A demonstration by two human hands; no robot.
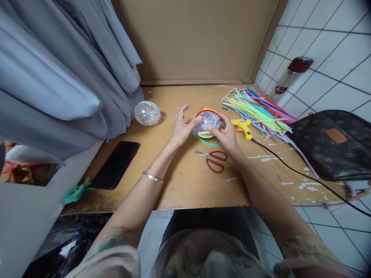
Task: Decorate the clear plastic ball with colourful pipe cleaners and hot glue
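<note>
A clear, shiny ball is between my hands over the middle of the table. Red and yellow pipe cleaners curve over its top, a yellow strip crosses its lower side, and a teal one loops below. My right hand grips the ball from the right, thumb across its front. My left hand has its fingers spread upward, with only the thumb reaching the ball's left side. Just below lie red-handled scissors, blades pointing left. A yellow hot glue gun rests right beside my right hand.
Another clear ball sits at the back left, near a grey curtain. A black phone lies front left. Colourful pipe cleaners are heaped at the right, beside a brown patterned bag and a bottle. The glue gun's cord trails right.
</note>
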